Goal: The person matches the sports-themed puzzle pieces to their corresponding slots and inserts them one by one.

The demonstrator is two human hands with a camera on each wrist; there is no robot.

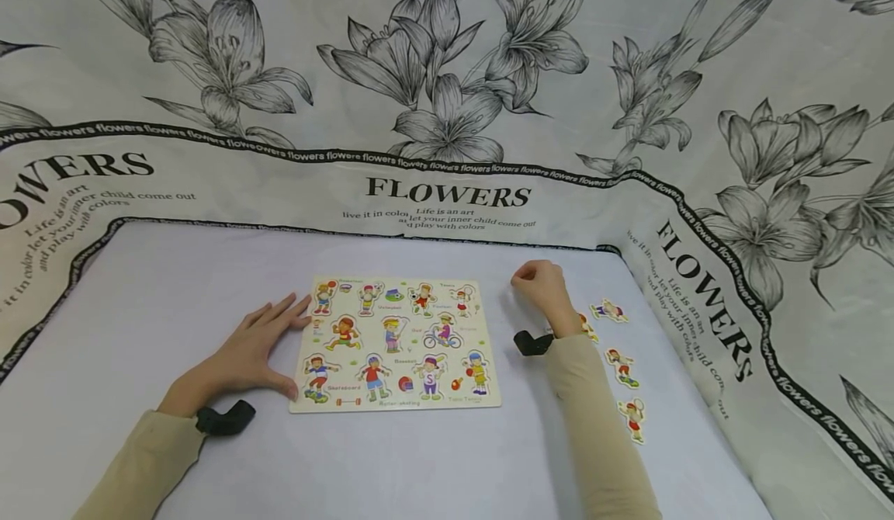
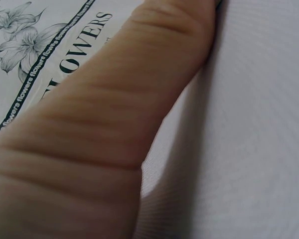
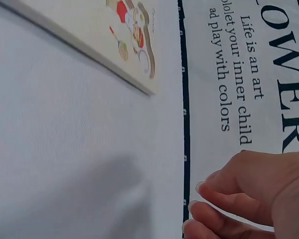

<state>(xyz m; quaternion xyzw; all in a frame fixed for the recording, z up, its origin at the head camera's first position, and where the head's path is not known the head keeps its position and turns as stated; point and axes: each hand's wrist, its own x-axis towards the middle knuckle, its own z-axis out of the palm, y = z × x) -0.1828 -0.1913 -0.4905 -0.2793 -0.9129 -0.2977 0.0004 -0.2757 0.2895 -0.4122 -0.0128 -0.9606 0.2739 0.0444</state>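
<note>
A cream puzzle board [image 1: 419,355] printed with sports figures lies flat in front of me. My left hand [image 1: 261,349] rests at its left side, fingers spread, with the fingertips and thumb tip right at the edge. In the left wrist view a large finger [image 2: 104,109] fills much of the picture. Past the board's far right corner is my right hand [image 1: 545,291], raised off the cloth. Its fingers [image 3: 239,179] curl loosely, with nothing visible between them. The tennis figure [image 3: 139,37] shows near the board's corner in the right wrist view.
Loose figure pieces lie right of my right forearm: a figure in purple [image 1: 609,310], one in red and green [image 1: 621,368] and a tennis player [image 1: 633,421]. Another piece [image 1: 589,327] is partly hidden by my wrist. A flower-printed curtain [image 1: 447,202] borders the white cloth.
</note>
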